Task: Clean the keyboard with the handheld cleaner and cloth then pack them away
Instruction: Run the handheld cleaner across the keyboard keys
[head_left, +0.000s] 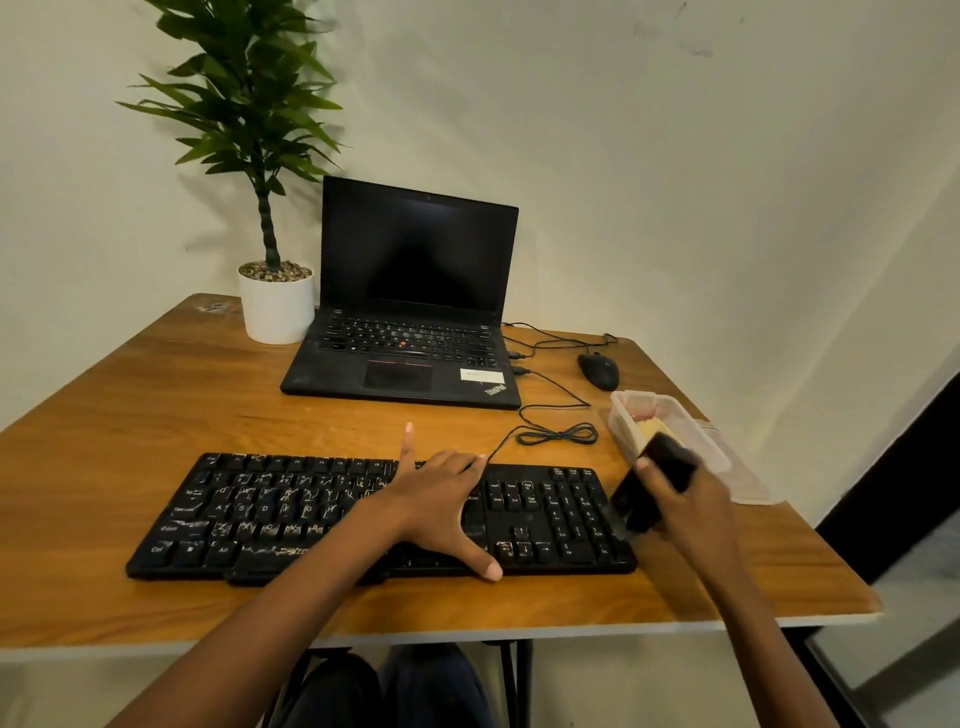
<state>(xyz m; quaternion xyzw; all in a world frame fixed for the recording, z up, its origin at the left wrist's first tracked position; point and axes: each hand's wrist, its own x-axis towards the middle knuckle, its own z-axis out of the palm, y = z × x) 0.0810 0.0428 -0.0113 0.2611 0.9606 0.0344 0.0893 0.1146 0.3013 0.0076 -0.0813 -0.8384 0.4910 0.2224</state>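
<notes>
I note the black keyboard (260, 514) along the near edge of the wooden table (156, 405): left hand (441, 504) spread flat on its middle-right keys, right hand (685, 506) curled round the black handheld cleaner (670, 462) at the number-pad end. The cleaner is motion-blurred; the clear container (623, 423) just behind it holds yellow and pink items I can't identify. Farther back: potted plant (244, 93), open laptop (415, 291), looped cable (558, 434), mouse (599, 371).
</notes>
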